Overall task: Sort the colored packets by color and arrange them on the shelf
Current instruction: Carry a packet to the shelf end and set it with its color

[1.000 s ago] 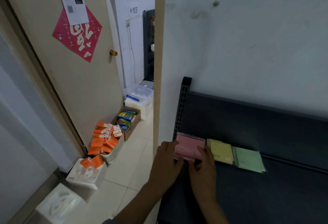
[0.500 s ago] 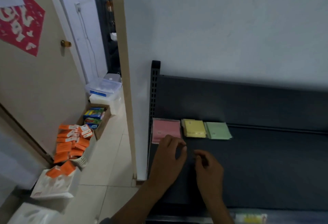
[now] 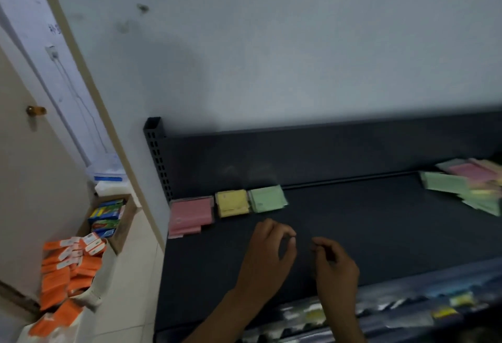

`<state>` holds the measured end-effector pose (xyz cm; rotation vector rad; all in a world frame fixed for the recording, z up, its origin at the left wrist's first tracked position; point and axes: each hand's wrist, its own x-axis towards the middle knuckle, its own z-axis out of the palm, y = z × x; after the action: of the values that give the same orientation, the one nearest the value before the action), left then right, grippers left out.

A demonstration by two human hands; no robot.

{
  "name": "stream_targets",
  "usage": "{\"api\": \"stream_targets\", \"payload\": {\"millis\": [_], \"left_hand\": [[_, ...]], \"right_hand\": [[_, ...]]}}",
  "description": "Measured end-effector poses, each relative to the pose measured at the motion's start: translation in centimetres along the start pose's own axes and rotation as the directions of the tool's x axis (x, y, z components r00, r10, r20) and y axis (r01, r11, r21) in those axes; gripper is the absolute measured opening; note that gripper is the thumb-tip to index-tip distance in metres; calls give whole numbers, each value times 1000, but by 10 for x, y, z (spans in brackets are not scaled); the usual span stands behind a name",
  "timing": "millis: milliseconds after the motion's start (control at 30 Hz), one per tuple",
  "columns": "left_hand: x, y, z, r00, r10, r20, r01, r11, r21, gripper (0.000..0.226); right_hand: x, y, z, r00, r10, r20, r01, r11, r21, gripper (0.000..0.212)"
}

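Three sorted stacks lie in a row at the back left of the dark shelf [image 3: 366, 234]: pink packets [image 3: 190, 216], yellow packets [image 3: 233, 203] and green packets [image 3: 267, 198]. A mixed heap of green, pink and yellow packets [image 3: 467, 184] lies at the far right, blurred. My left hand [image 3: 267, 258] hovers over the shelf in front of the row, fingers loosely curled, holding nothing. My right hand [image 3: 335, 266] is beside it, also loosely curled and holding nothing. Neither hand touches a packet.
The shelf's front rail [image 3: 407, 307] carries price labels. On the floor to the left stand a basket of orange packets [image 3: 70, 264], a cardboard box of colourful boxes [image 3: 107, 215] and a clear plastic tub [image 3: 108, 171]. A door with a knob [image 3: 35, 110] is at the left.
My hands have let go of the pink stack and drawn back toward the shelf's front. The view has swung right, bringing the mixed heap at the far right into sight.
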<state>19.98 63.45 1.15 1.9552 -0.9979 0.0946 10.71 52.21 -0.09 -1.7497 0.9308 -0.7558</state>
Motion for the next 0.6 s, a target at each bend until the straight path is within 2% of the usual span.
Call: {"api": "stream_targets", "payload": {"millis": [167,333,600], "left_hand": [[8,48,58,991,88,105,-87,996,-18,13],[16,98,117,964,173,200,-168,985,-45,11],[19,177,203,915,292,278,-264,955,-133,9]], "right_hand": [[16,24,-69,990,56,-131,-49,997,52,19],[24,51,-136,969,98,-225,-85,994,66,27],[30,91,-253,920,177,-351,-150,983,102,24]]}}
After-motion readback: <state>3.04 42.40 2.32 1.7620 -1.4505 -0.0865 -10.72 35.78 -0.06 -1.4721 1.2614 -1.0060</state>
